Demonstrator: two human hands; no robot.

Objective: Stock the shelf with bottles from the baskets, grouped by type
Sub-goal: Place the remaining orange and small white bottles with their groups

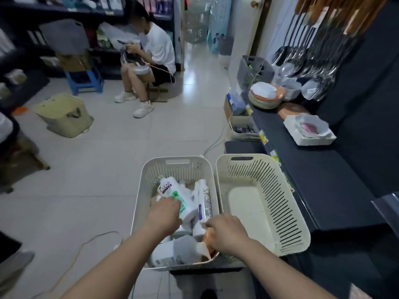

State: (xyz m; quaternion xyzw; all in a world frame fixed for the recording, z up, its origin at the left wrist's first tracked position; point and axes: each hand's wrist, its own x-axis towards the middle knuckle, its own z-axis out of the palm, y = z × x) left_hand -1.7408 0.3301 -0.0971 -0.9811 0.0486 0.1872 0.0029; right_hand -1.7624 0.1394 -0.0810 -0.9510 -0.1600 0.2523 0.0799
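Note:
Two cream slotted baskets stand side by side on the floor below me. The left basket [138, 203] holds several white bottles; the right basket [287, 203] holds nothing. My left hand [164, 214] reaches into the left basket and closes on a white Clear bottle [172, 192] with a green label. My right hand [226, 231] is at the basket's near right corner, fingers closed on an orange bottle [206, 237], mostly hidden under the hand. A white bottle with a purple label [203, 201] lies between the hands. The dark shelf [313, 169] runs along the right.
A person sits on a stool [157, 89] ahead, across the tiled floor. An olive basket [64, 113] lies tipped at the left. On the shelf are stacked plates [264, 96], a white tray [311, 130] and hanging ladles [302, 67]. A cable [82, 247] trails on the floor.

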